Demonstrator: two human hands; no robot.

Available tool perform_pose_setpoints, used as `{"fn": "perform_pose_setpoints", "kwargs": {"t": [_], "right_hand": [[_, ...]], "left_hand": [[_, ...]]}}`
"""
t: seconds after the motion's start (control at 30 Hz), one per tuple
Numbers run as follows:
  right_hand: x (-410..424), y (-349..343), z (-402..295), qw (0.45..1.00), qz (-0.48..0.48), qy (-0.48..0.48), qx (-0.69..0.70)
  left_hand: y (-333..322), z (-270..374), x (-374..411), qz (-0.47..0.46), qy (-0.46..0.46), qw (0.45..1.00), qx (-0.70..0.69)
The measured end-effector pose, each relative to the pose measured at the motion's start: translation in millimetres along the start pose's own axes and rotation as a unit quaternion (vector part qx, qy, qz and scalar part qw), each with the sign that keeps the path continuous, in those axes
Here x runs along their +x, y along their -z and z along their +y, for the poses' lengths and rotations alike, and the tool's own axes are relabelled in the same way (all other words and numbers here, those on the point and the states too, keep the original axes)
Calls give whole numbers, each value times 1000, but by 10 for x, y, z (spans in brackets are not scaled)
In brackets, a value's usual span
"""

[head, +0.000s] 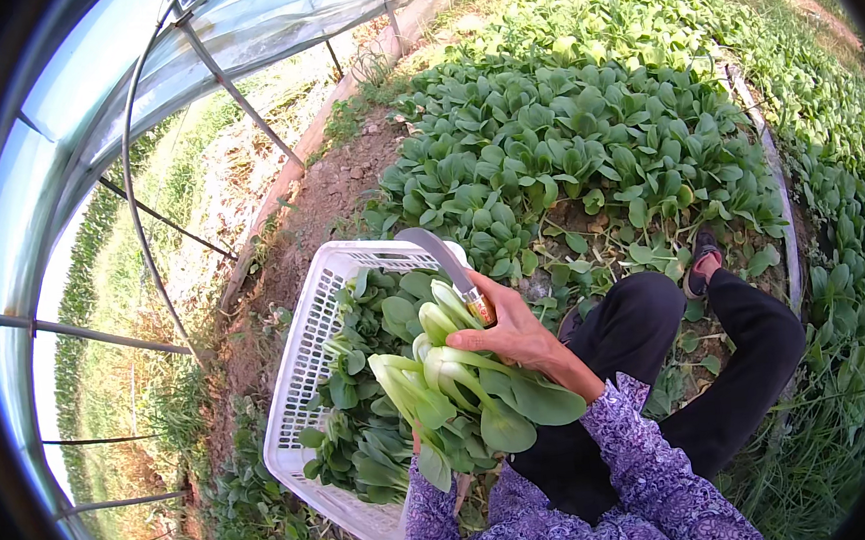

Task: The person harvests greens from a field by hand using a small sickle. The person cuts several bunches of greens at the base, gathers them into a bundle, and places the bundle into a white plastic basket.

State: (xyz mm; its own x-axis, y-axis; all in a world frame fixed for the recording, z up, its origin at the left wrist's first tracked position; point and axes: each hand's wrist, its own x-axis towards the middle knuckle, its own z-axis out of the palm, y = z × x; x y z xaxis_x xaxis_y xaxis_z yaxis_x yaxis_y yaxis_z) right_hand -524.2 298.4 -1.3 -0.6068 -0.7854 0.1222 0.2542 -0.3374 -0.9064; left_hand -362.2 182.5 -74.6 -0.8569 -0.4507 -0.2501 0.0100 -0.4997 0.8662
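Note:
My right hand [508,329] grips the short wooden handle of a sickle [435,251], whose curved blade points up and left over the crate rim. Its thumb presses on a bunch of bok choy [447,374] with pale stems and broad green leaves. Beneath that bunch is my left hand [416,443], supporting it from below; only a sliver of skin shows and the leaves hide the fingers. Under and left of both hands stands a white perforated plastic crate [301,377], holding more bok choy [346,381].
Bok choy plants [543,127] grow thickly ahead. Bare soil [354,170] runs along their left side, beside the metal poles [240,95] and clear plastic film [296,39] of a greenhouse. A pale narrow strip [776,178] edges the bed at right. My bent legs [632,324] are right of the crate.

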Motion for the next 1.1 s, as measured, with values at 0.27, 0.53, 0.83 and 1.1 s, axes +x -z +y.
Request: {"fn": "perform_pose_setpoints", "kwargs": {"t": [0.27, 0.53, 0.83, 1.1], "right_hand": [[-90, -143, 457, 973, -118, 29, -196], [-38, -307, 683, 992, -26, 34, -118], [-122, -138, 375, 998, 9, 62, 19], [-211, -261, 627, 999, -10, -33, 13]], "left_hand": [[236, 33, -411, 70, 28, 990, 119], [578, -175, -644, 39, 2, 998, -57], [270, 316, -592, 46, -26, 977, -209], [147, 431, -861, 227, -273, 756, 550]]}}
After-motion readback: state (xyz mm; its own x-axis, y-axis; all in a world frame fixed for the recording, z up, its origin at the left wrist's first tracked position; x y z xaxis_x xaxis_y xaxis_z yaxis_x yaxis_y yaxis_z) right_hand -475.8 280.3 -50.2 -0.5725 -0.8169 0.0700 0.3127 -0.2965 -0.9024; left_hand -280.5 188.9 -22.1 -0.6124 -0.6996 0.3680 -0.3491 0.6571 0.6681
